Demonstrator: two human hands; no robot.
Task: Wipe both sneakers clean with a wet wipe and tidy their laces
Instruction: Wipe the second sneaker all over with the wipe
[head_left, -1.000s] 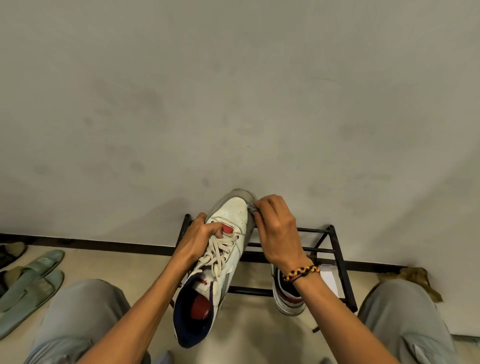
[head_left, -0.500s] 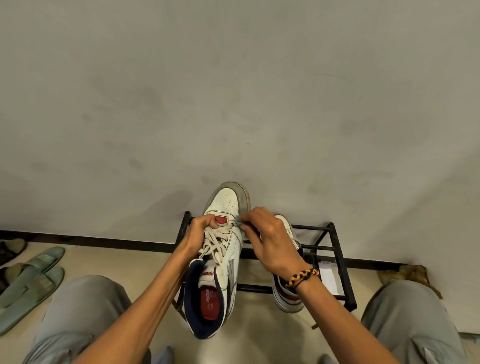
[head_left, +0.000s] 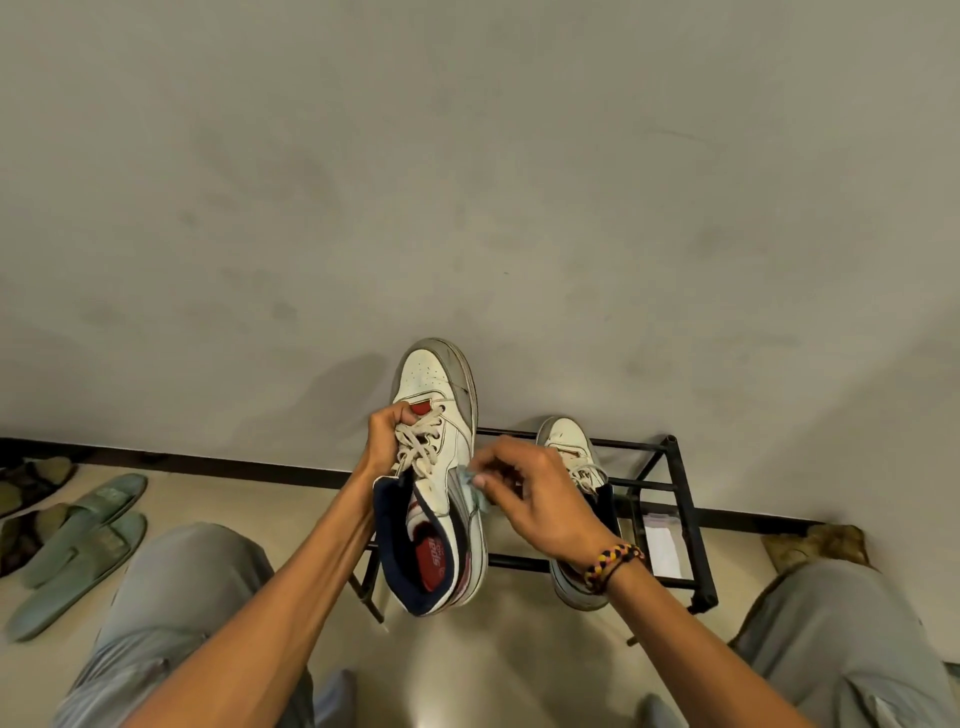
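Nearest to me, my left hand (head_left: 387, 441) grips the raised sneaker (head_left: 441, 478) from its left side, fingers curled into the laces (head_left: 418, 447) near the tongue, toe pointing away toward the wall (head_left: 467, 182). My right hand (head_left: 535, 499) pinches a small pale wet wipe (head_left: 475, 488) between thumb and fingertips and holds it against the sneaker's right flank, about where the grey panel meets the white. I judge the step in hand to be wiping the first shoe's side. The next move calls for a steady grip from the left hand while the wipe runs along the grey midsole toward the toe, which looks grimy, with enough pressure to lift dirt without folding the wipe away.

Just beyond, the second sneaker (head_left: 576, 467) sits on the black shoe rack (head_left: 675, 493), heel toward me, untouched by either hand and with loose laces, so I judge its cleaning not yet done.

My right wrist covers much of that shoe. Most of the wipe is buried in my fingers, and the held sneaker's far side and sole are out of sight. A white object (head_left: 662, 545) on the rack I cannot identify.
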